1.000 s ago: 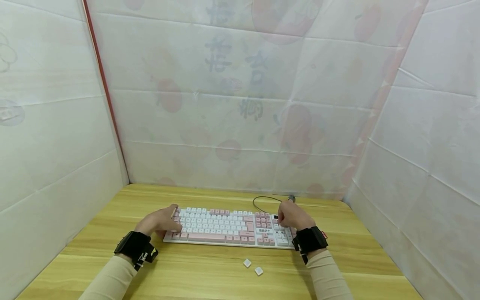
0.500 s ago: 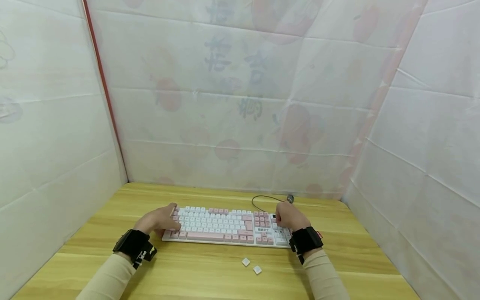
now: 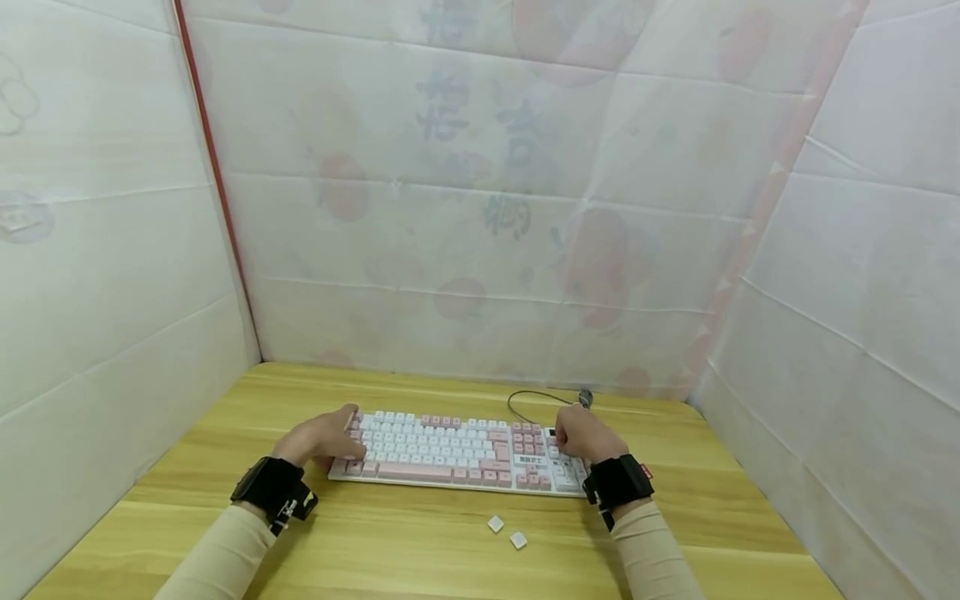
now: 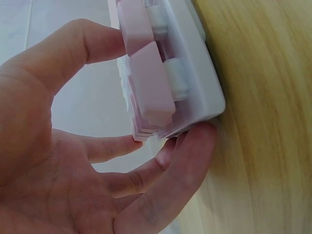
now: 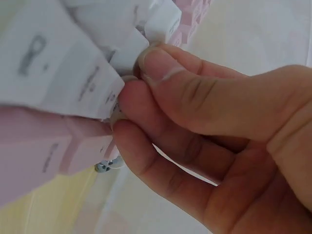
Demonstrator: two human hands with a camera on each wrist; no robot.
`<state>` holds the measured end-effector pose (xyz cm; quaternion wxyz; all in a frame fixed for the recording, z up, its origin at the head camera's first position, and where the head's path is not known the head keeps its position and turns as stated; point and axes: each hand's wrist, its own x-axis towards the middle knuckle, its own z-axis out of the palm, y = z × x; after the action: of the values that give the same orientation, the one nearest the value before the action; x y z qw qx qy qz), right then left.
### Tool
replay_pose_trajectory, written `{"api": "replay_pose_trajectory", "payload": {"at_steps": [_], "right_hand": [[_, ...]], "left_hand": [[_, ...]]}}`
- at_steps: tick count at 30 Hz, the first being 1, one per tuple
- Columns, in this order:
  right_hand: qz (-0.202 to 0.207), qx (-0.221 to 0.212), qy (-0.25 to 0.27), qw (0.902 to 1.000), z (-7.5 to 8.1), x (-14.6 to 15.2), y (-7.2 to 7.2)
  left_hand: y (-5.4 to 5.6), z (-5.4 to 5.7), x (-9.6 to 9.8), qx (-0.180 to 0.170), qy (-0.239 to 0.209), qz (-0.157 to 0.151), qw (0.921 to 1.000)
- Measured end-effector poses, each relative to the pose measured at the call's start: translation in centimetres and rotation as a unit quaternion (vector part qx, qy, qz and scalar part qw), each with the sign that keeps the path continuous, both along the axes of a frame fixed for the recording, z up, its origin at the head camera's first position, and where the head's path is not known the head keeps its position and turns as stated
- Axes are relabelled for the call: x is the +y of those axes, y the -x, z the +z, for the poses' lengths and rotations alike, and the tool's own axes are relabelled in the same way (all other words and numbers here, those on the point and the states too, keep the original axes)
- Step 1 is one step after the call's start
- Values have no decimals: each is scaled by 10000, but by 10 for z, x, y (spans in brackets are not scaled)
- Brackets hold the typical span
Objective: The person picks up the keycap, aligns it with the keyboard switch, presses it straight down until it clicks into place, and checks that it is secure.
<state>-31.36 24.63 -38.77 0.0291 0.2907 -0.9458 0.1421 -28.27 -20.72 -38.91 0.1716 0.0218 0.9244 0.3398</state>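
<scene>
A full-size keyboard (image 3: 420, 473) with white and pink keys lies on the wooden table. At its left end my left hand (image 3: 318, 437) grips it. In the left wrist view the thumb (image 4: 92, 41) presses on a pink corner key (image 4: 151, 80), while the other fingers reach along the keyboard's side edges. My right hand (image 3: 591, 433) is over the number pad at the right end. Up close, its thumb and fingertips pinch at a white keycap (image 5: 129, 52) among the number keys; the fingers hide part of it. Two loose white keycaps (image 3: 496, 523) lie in front of the keyboard.
A dark cable (image 3: 525, 393) loops behind the keyboard, with a dark round end (image 3: 585, 398) by the right hand. White cloth walls (image 3: 465, 233) enclose the table (image 3: 390, 542) at the back and both sides. Black straps (image 3: 618, 481) are on both wrists.
The head view has shifted slightly. Both hands keep their places at the two ends of the keyboard, and the loose keycaps have stayed put.
</scene>
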Motion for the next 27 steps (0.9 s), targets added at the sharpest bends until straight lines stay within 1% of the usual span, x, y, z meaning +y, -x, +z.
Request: {"api": "replay_pose_trajectory", "payload": {"at_steps": [3, 6, 11, 17, 18, 24, 27], "right_hand": [[4, -171, 68, 9998, 3, 0, -1], [-104, -289, -81, 9995, 7, -1, -2], [-306, -420, -251, 9983, 17, -7, -9], [-451, -940, -254, 9942, 29, -12, -19], [-401, -1008, -252, 9938, 31, -13, -21], [195, -1276, -194, 9914, 44, -25, -33], [283, -1438, -208, 9890, 47, -31, -40]], "left_hand": [[0, 0, 0, -8, 32, 24, 10000], [1, 0, 0, 11, 103, -3, 9999], [0, -1, 0, -2, 34, 8, 10000], [0, 0, 0, -27, -29, 14, 10000], [1, 0, 0, -26, -30, 9, 10000], [1, 1, 0, -35, 5, 22, 10000], [0, 1, 0, -38, 32, 21, 10000]]}}
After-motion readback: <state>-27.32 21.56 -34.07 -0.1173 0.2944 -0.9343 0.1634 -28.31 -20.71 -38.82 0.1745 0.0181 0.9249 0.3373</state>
